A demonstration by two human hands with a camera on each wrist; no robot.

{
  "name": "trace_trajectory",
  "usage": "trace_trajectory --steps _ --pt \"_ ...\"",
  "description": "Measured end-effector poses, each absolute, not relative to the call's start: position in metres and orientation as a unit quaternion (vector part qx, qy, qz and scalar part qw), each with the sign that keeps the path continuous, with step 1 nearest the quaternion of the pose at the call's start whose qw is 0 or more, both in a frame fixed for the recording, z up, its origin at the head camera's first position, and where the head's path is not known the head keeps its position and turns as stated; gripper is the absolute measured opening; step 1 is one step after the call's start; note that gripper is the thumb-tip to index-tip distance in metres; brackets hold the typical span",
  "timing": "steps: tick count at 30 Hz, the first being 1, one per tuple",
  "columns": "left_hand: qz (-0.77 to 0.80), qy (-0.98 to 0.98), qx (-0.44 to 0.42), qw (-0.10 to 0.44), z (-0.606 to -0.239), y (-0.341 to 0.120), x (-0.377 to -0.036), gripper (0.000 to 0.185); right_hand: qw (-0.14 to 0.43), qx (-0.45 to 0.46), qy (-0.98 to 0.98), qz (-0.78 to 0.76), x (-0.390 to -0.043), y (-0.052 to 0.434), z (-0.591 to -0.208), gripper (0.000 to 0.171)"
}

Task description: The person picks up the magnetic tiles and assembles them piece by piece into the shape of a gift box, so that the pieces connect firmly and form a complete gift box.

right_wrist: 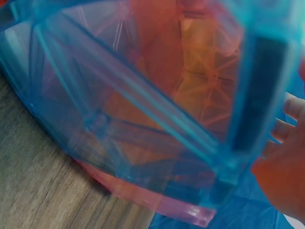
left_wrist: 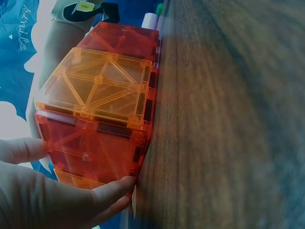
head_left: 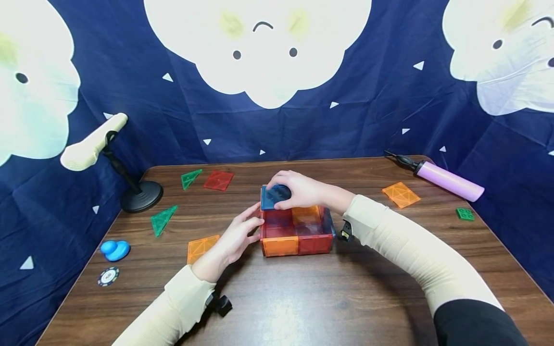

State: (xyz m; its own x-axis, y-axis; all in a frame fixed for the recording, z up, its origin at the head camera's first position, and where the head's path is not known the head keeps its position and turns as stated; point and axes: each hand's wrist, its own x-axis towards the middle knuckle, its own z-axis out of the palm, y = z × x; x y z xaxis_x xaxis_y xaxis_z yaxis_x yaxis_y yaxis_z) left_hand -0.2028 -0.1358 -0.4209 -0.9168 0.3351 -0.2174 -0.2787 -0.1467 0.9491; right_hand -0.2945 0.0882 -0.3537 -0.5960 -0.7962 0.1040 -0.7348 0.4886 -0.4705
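Observation:
A low open-topped box of see-through magnetic tiles [head_left: 315, 244] stands mid-table, with orange and red tiles along its front. My right hand [head_left: 303, 190] reaches over its far side and pinches a blue square magnetic tile [head_left: 268, 201] at the far left corner. Whether that tile touches the walls, I cannot tell. Against the box's left wall rests my left hand [head_left: 233, 240], thumb and fingers extended. The left wrist view shows its fingertips at a red tile [left_wrist: 86, 150] beside an orange one [left_wrist: 97, 88]. A blue wall tile [right_wrist: 143, 105] fills much of the right wrist view.
Loose tiles lie around: orange [head_left: 200, 247], red [head_left: 218, 180], green triangles [head_left: 162, 221], and orange [head_left: 401, 194] at right. A microphone-like object on a stand [head_left: 138, 194], blue duck [head_left: 116, 251] and poker chip [head_left: 108, 277] are left; a purple pump [head_left: 450, 181] and green brick [head_left: 465, 214] right.

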Motion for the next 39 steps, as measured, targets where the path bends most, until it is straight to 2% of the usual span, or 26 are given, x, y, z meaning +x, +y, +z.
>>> trace_trajectory --steps 11,22,39 --pt "0.760 0.619 0.020 0.198 -0.420 -0.134 -0.203 0.064 0.014 -0.364 0.878 -0.310 -0.281 0.125 -0.346 0.038" --pt "0.756 0.623 0.020 0.201 -0.420 -0.136 -0.202 0.063 -0.029 -0.275 0.902 -0.330 -0.259 0.195 -0.358 0.041" --pt "0.756 0.623 0.022 0.201 -0.422 -0.136 -0.201 0.064 -0.026 -0.129 0.958 -0.255 -0.238 0.299 -0.400 0.042"
